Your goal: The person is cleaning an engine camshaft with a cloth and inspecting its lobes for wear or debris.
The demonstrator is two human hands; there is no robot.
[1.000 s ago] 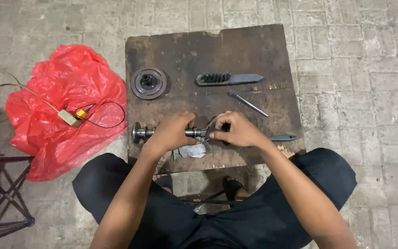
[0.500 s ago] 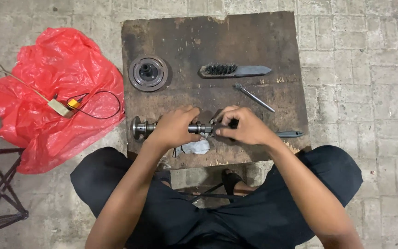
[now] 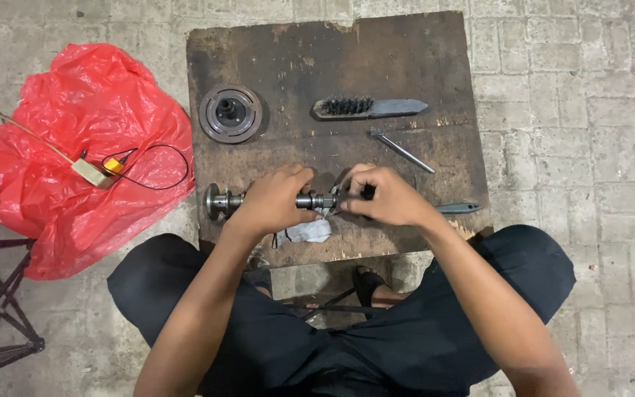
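The metal shaft (image 3: 310, 200) lies near the front edge of the dark wooden table (image 3: 332, 59), just before the person's knees, and its long axis runs from 9 o'clock to 3 o'clock, parallel to that edge. Its flanged end (image 3: 216, 201) sticks out free at the 9 o'clock side, while the other end is hidden under the fingers. The left hand (image 3: 273, 202) is closed around the shaft's left half, gripping it from above. The right hand (image 3: 385, 198) is closed on the right part, its fingertips pinched on something small at the shaft; what exactly they pinch cannot be seen. So the two hands are near each other but not touching, with a short bare piece of shaft between them, and both are equally near to it. Under the shaft, at 6 o'clock, a pale rag (image 3: 304, 232) lies on the table. At 3 o'clock from the right hand, a dark tool handle (image 3: 458, 208) points outward. Further away, at 12 to 1 o'clock, lie a thin metal rod (image 3: 401, 151) and a wire brush (image 3: 369, 108); at 11 o'clock stands a round pulley-like disc (image 3: 231, 113). On the ground at 9 o'clock lies a red plastic bag (image 3: 75, 147).
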